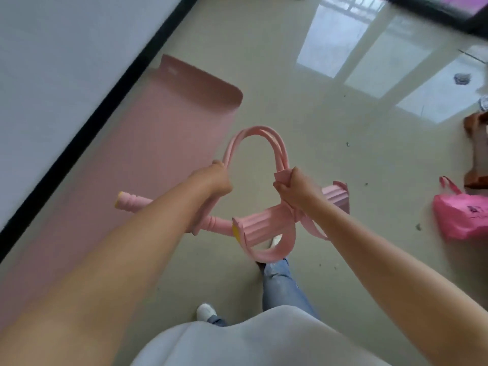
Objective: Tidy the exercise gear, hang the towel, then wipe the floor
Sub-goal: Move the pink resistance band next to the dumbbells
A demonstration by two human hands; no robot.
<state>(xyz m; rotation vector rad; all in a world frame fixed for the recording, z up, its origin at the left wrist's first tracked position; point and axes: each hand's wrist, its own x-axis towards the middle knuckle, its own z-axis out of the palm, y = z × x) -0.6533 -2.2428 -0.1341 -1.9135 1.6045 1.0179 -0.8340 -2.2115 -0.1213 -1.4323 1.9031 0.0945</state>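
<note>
Nearest the camera a pale grey top fills the bottom edge, with a jeans leg and a white shoe below it on the beige floor. Two bare forearms reach forward from there. The left hand is closed in a fist round the left side of a loop of pink elastic bands, and a pink foam handle bar with a yellow end sticks out to the left under that forearm. The right hand is also closed tight, gripping the bunched bands on the right side of the loop, above a ribbed pink foot pedal with its strap hanging underneath. The whole pink pull-rope exerciser is held up in the air between the hands, clear of the floor. To the left lies a pink yoga mat, flat beside the black skirting of the white wall, its far end curled up. On the right sit a pink plastic bag and, beyond it, a brown item too blurred to name. Window light reflects on the floor further off
</note>
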